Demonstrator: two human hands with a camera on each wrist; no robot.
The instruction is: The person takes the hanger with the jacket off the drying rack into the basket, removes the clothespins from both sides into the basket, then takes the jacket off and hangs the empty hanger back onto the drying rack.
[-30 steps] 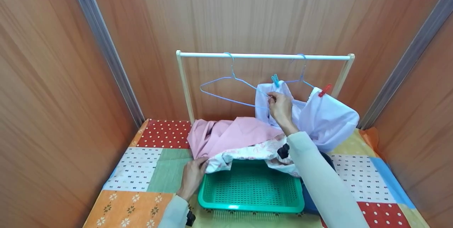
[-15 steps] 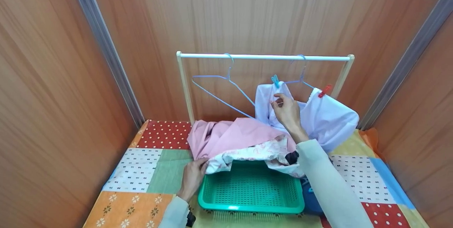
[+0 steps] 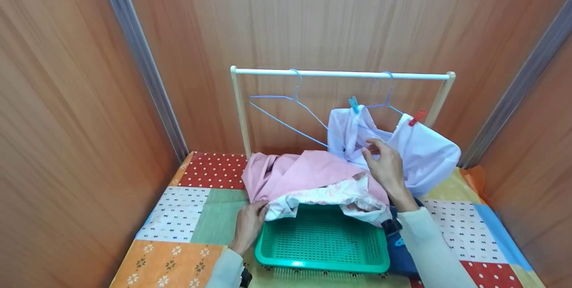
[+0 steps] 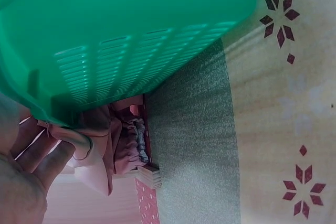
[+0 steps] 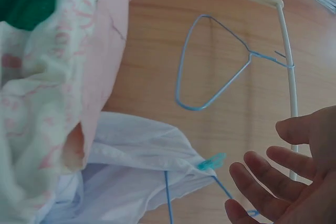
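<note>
My left hand (image 3: pixel 248 227) grips a pink garment (image 3: pixel 299 169) with a white floral part, at the left rim of the green basket (image 3: pixel 321 264). In the left wrist view its fingers (image 4: pixel 55 163) curl over a fold of the cloth. The garment lies draped across the basket's far side. My right hand (image 3: pixel 386 167) holds nothing, fingers loosely bent, in front of a white garment (image 3: pixel 426 154) hanging from a blue hanger. Left of that, a bare blue hanger (image 5: pixel 184 59) hangs turned at an angle on the rack (image 3: pixel 344 74).
A turquoise clothespin (image 3: pixel 353 104) and a red clothespin (image 3: pixel 416 118) clip the white garment to its hanger. Right of the green basket, partly under my right sleeve, sits a dark blue container (image 3: pixel 402 256). A patchwork cloth (image 3: pixel 178 216) covers the table, with wooden panels around it.
My right hand has let go of the bare hanger and moved down and right. The hanger has swung round at an angle. My left hand keeps its hold on the pink garment.
</note>
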